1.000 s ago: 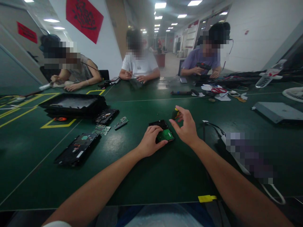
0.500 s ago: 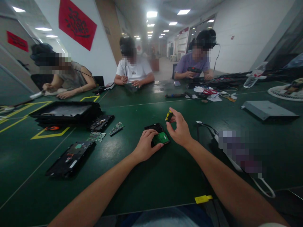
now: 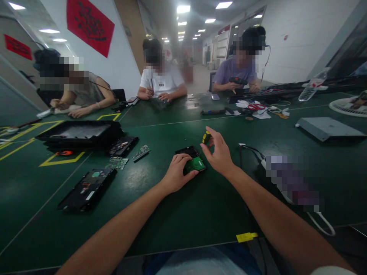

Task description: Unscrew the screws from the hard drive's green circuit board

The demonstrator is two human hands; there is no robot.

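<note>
My left hand (image 3: 178, 174) grips a hard drive (image 3: 197, 164) with a green circuit board facing up, fingers on its far left side and thumb along the near edge. Partly under or just behind the drive lies a black tray-like casing (image 3: 187, 151); my fingers hide where they meet. To the right, my right hand (image 3: 218, 149) is raised a little above the table. Its thumb and fingertips pinch a stubby yellow and black screwdriver (image 3: 205, 137) by the handle. The shaft is too small to make out.
On the left lie a black open casing (image 3: 77, 133), a black device panel (image 3: 87, 190) and circuit boards (image 3: 141, 153). A grey metal box (image 3: 329, 128), a blurred-out object (image 3: 289, 179) with a white cable and a bottle (image 3: 314, 86) stand right. Three people sit across the table.
The view has shifted slightly. My right hand, still pinching the screwdriver, has tilted a little. My left hand stays on the hard drive.
</note>
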